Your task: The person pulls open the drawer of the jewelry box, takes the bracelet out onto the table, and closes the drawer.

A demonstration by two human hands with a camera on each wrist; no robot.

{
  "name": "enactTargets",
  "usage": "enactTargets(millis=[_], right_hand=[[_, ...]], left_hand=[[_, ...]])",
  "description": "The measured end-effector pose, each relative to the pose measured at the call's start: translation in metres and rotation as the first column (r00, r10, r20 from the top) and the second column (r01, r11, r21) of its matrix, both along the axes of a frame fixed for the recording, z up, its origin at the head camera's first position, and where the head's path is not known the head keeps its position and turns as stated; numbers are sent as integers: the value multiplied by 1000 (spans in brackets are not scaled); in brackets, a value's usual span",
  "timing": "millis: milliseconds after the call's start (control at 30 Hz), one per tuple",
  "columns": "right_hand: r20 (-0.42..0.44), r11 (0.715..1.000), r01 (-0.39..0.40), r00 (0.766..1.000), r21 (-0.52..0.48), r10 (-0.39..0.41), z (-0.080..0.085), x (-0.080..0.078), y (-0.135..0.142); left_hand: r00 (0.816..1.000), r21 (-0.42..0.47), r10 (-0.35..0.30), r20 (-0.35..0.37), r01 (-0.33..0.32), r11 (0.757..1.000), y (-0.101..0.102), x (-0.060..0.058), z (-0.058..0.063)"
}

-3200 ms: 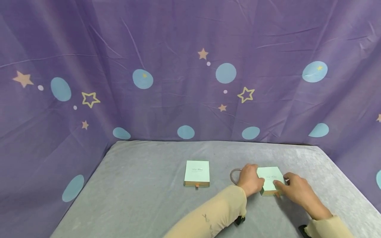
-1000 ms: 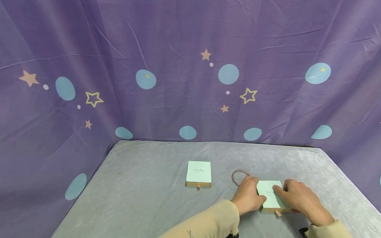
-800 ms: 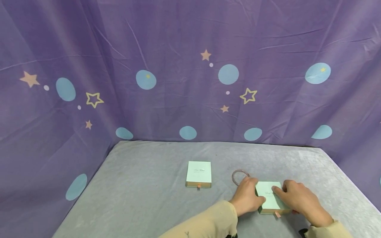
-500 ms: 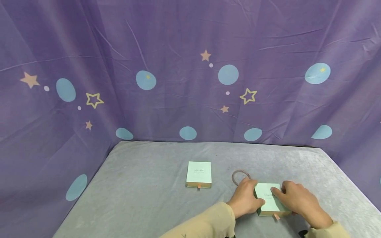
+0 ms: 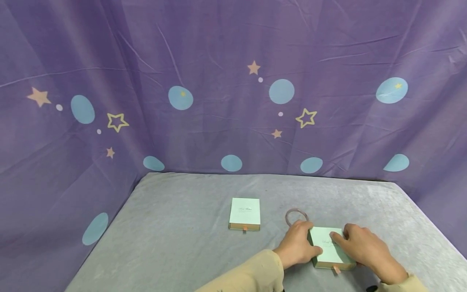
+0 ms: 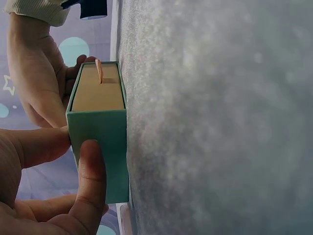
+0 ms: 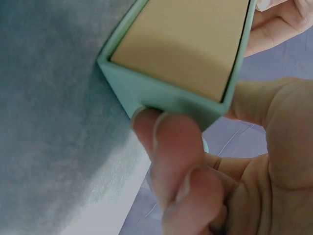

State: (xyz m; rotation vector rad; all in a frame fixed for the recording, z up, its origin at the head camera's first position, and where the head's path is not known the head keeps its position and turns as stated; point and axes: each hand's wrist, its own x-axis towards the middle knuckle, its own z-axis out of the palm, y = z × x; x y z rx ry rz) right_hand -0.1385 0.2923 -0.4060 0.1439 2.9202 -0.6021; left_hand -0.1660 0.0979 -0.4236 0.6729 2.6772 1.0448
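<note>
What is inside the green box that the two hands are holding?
Only a tan inner drawer with a small pull tab shows at the green box's end. It is pushed in, so its contents are hidden.

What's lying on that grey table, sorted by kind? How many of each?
Mint-green boxes: 2, one lying by itself and one held between the left hand and the right hand, the held box
Ring-shaped bangle: 1
Total: 3 things on the table
</note>
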Motion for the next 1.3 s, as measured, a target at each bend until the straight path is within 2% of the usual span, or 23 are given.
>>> enactTargets(millis=[700, 1033, 1300], right_hand=[[13, 999, -24, 1000, -27, 24, -2, 1, -12], [33, 995, -21, 999, -93, 25, -3, 0, -14], [44, 996, -22, 999, -86, 26, -1, 1, -16]], left_hand=[[999, 20, 12, -30, -11, 1000, -15, 3, -3], [1000, 27, -4, -13, 5, 1000, -22, 1, -3], [1000, 16, -15, 11, 15, 1000, -25, 2, 1]])
